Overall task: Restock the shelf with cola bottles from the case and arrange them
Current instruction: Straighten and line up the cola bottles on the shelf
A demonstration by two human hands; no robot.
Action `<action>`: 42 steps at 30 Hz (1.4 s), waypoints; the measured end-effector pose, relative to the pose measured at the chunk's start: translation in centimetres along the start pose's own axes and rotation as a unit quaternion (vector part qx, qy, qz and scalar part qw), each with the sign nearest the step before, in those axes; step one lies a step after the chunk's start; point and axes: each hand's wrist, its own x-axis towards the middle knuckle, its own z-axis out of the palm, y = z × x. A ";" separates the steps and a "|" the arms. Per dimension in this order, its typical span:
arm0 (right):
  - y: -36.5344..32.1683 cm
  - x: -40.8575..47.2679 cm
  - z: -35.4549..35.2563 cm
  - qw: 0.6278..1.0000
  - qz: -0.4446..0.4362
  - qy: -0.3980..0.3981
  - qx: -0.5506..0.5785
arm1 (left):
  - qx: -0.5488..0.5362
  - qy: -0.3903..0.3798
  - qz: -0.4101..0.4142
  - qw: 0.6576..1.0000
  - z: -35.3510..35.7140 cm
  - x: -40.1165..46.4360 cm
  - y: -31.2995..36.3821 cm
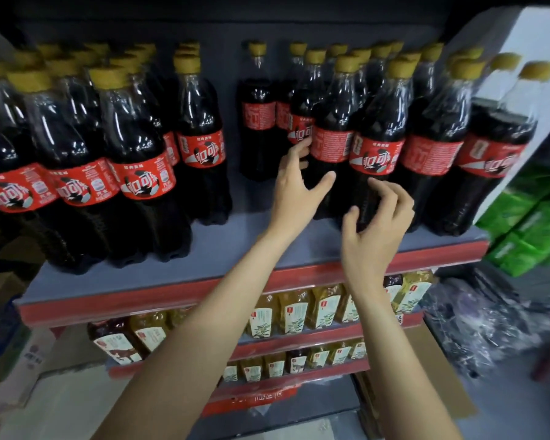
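Cola bottles with yellow caps and red labels stand in rows on the grey shelf (159, 281). One block (86, 160) fills the left side, another (426, 147) the right, with a gap between them where one bottle (258, 122) stands at the back. My left hand (294, 188) reaches to a front bottle (329, 138) of the right block, fingers spread around its lower part, thumb on its front. My right hand (377, 223) hovers at the neighbouring bottle (378, 147) with loosely bent fingers near its base, gripping nothing that I can see.
Below the cola shelf, red-edged shelves (299, 344) hold yellow tea bottles (296, 309). Green packs (527, 223) stack on the right beside a white panel (534, 58). Crumpled plastic wrap (477, 328) and a cardboard flap (438, 376) lie lower right; boxes (10, 344) sit lower left.
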 end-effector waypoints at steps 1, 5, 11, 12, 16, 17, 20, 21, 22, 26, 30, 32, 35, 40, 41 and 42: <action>0.3 0.2 -0.2 1.000 0.009 -0.011 -0.005 | 0.011 0.001 -0.002 1.000 0.5 0.4 -0.1; 0.9 0.6 -0.5 0.999 0.020 -0.048 -0.007 | 0.094 0.016 -0.006 0.995 1.8 1.3 0.1; -0.8 -0.2 -0.9 0.997 -0.051 -0.028 0.043 | 0.120 0.012 -0.014 0.993 1.3 0.6 0.4; -1.2 -0.1 -0.8 0.995 -0.050 -0.061 0.068 | 0.110 0.012 -0.017 0.994 0.5 0.1 0.2; -2.6 -0.3 0.6 0.963 -0.031 -0.228 0.140 | 0.059 0.010 -0.013 0.998 -4.0 -2.2 -1.4; -2.9 -0.5 1.0 0.953 -0.023 -0.257 0.157 | 0.055 0.022 -0.011 0.998 -5.2 -2.7 -1.5; -3.8 -1.1 2.2 0.922 -0.025 -0.335 0.194 | 0.054 0.079 -0.002 0.995 -7.9 -4.5 -0.9; -4.2 -1.1 2.7 0.904 -0.022 -0.366 0.219 | 0.052 0.090 0.005 0.995 -8.6 -5.2 -0.5; -4.5 -1.0 3.2 0.882 -0.010 -0.396 0.255 | 0.050 0.097 0.013 0.994 -9.1 -5.9 -0.2; -5.9 0.3 4.8 0.810 0.065 -0.470 0.345 | 0.073 0.119 0.052 0.989 -10.6 -7.6 -0.3; -6.1 -0.3 5.7 0.857 0.045 -0.410 0.308 | 0.017 0.124 0.031 0.992 -11.0 -7.4 -0.7; -6.1 -0.8 5.8 0.890 0.012 -0.362 0.277 | -0.010 0.107 0.011 0.994 -10.7 -7.5 -0.7; -6.3 -1.1 5.6 0.889 0.017 -0.349 0.295 | -0.013 0.117 0.011 0.993 -10.4 -8.4 -0.9; -6.5 -1.3 6.1 0.877 0.009 -0.397 0.270 | 0.050 0.153 0.038 0.986 -11.0 -9.8 -1.4; -6.5 -1.4 6.3 0.888 -0.021 -0.398 0.231 | 0.058 0.152 0.043 0.986 -11.1 -10.0 -1.5; -6.6 -1.5 6.4 0.894 -0.048 -0.397 0.200 | 0.063 0.150 0.046 0.986 -11.1 -10.0 -1.5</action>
